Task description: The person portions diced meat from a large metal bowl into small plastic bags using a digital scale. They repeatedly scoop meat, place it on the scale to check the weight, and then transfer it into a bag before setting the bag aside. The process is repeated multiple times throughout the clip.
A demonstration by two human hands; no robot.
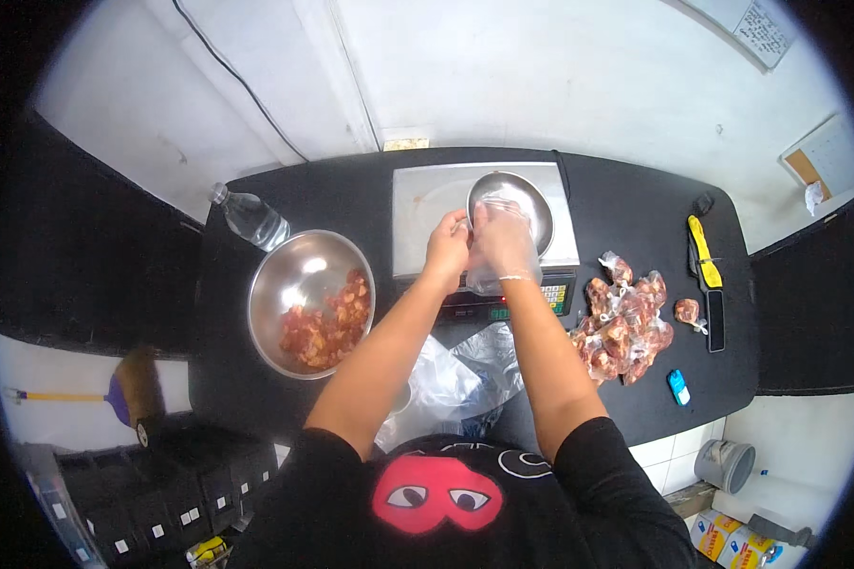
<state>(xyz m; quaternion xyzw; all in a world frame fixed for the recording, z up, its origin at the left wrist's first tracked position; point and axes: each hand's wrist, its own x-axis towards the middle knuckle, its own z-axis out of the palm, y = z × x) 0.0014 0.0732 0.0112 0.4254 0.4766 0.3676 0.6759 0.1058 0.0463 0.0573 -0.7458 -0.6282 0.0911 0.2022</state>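
A small steel bowl (538, 206) rests on the metal platform of a digital scale (427, 206). My right hand (502, 238), in a loose clear plastic glove or bag, reaches over the bowl and hides part of it. My left hand (450, 245) is bare, its fingers curled beside the bowl's left rim, close to the right hand. What either hand grips is hidden. To the left, a large steel bowl (277, 277) holds a heap of raw cut meat (327, 320). Knotted clear bags of meat (630, 313) are piled to the right of the scale.
Clear plastic bags (448, 377) lie between my forearms. A water bottle (252, 217) leans near the large bowl. On the black table's (719, 384) right side are a single meat bag (687, 311), a yellow-and-black strap-like item (704, 249), a dark phone-like device (715, 320) and a small blue object (678, 387).
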